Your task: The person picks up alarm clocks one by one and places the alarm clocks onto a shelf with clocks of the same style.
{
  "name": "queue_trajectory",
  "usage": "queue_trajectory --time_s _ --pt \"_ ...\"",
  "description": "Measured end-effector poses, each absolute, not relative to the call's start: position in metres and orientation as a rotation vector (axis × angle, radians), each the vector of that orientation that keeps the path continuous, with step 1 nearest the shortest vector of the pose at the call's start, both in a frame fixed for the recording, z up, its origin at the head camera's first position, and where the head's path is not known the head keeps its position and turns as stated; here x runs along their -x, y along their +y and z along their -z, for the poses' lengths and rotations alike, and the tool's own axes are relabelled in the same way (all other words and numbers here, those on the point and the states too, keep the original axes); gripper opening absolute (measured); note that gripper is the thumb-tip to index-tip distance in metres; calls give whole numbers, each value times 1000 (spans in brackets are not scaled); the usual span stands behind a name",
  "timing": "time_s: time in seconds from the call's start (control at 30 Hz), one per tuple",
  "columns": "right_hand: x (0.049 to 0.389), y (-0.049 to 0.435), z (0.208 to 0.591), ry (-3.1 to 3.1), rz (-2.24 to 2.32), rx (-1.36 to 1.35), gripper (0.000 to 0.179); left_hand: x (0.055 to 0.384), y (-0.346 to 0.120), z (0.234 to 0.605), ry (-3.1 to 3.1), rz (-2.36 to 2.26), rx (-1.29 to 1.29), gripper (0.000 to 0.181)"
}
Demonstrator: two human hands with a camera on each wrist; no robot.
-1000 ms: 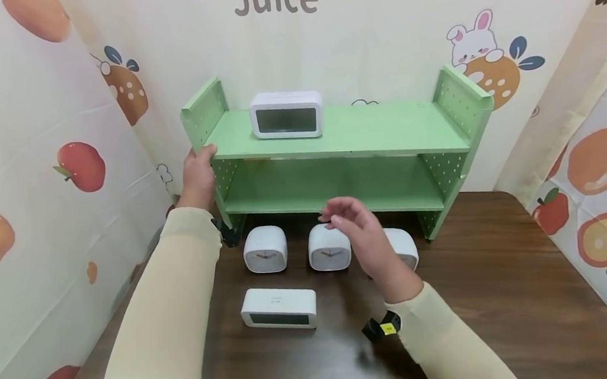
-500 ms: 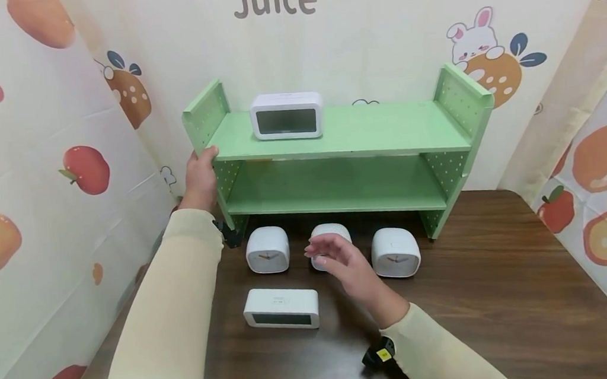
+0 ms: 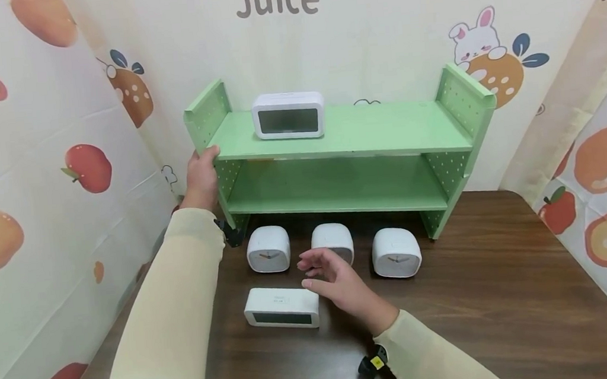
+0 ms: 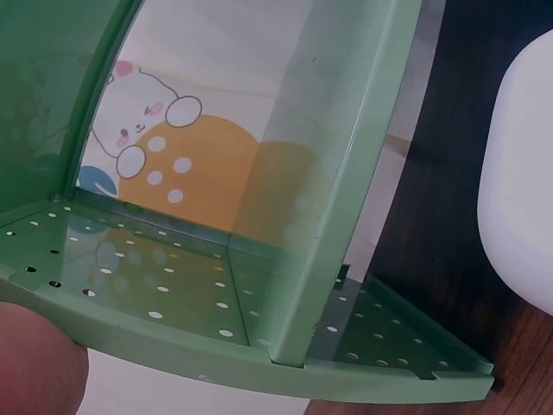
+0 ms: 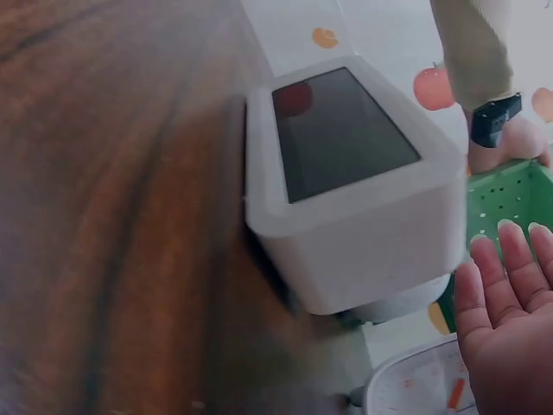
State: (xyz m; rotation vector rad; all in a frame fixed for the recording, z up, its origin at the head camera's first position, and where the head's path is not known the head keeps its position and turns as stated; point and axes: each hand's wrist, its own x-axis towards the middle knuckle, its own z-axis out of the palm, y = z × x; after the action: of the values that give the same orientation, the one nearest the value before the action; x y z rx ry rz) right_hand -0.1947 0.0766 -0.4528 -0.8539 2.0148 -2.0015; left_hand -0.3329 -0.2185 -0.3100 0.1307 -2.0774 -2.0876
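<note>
My left hand [image 3: 201, 177] grips the left side panel of the green two-tier shelf [image 3: 335, 184]. In the left wrist view, part of a finger [image 4: 39, 363] lies against the perforated panel's edge [image 4: 207, 372]. My right hand [image 3: 343, 290] hovers by the right end of a white rectangular digital clock [image 3: 282, 308] on the table, its fingers relaxed and holding nothing. The right wrist view shows this digital clock [image 5: 371, 251] with its dark screen close beside the hand [image 5: 518, 337]. Behind the right hand stands a rounded white analog clock [image 3: 332, 235], partly covered by the fingers.
Another white digital clock [image 3: 288, 116] stands on the upper shelf board, left of centre. Two more rounded analog clocks, a left one [image 3: 268, 249] and a right one [image 3: 396, 253], stand on the brown wooden table [image 3: 504, 292] before the shelf. Fruit-patterned curtains [image 3: 377, 35] surround it.
My right hand has moved down and left from above the middle and right analog clocks to the digital clock on the table. The left hand keeps its grip on the shelf.
</note>
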Motion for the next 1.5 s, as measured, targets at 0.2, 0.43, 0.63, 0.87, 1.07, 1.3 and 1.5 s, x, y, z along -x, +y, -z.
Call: queue_trajectory --time_s 0.2,0.43,0.63,0.87,1.07,1.3,1.5 --pt "185 76 464 2031 1989 860 49 333 -218 312 -2068 2086 -121 56" --pt "182 72 482 2044 1877 782 63 333 -219 310 -2054 2084 -103 56" --pt "178 69 489 2013 1822 650 67 333 -219 312 -2068 2078 -100 56" --pt "178 65 497 2034 1813 633 65 332 -219 310 -2081 2067 -93 54" --pt "176 59 499 2061 1857 642 54 331 -220 310 -2100 2061 -107 54" --pt "174 55 501 2136 1801 626 53 332 -219 310 -2114 2056 -107 56" --pt "176 56 500 2185 1736 624 53 335 -220 312 -2109 2049 -116 58"
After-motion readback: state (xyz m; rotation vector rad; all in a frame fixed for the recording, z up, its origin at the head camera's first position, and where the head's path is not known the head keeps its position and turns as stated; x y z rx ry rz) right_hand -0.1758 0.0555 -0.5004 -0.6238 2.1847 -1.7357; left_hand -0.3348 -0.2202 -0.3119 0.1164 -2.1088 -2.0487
